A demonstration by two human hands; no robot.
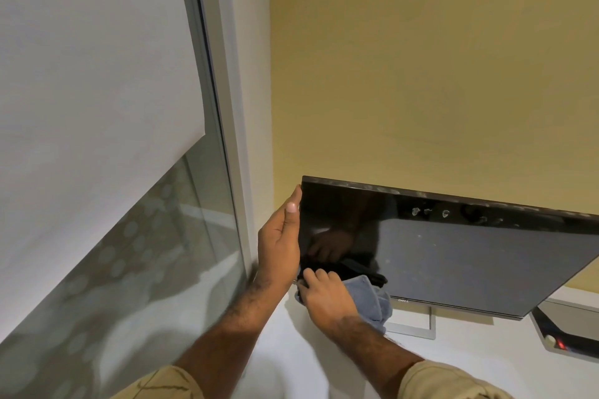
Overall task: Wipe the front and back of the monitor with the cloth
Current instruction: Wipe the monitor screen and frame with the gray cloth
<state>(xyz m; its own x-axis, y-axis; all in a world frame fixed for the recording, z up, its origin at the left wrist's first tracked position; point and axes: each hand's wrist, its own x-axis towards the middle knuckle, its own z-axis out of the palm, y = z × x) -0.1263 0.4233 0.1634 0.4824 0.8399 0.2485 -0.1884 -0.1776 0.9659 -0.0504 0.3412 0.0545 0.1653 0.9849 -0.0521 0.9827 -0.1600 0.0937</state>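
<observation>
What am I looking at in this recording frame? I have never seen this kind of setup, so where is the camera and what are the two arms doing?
There is no machine here. The single picture comes from a camera worn on a person's head, looking forward and down at their own bare hands. The left hand steadies the left edge of a dark, switched-off Dell monitor, thumb along the bezel. The right hand grips a blue-grey cloth against the screen's lower left corner, its fingers curled over the cloth. The monitor stands on a silver stand on a white desk, before a yellow wall. A window with a white blind is on the left.
</observation>
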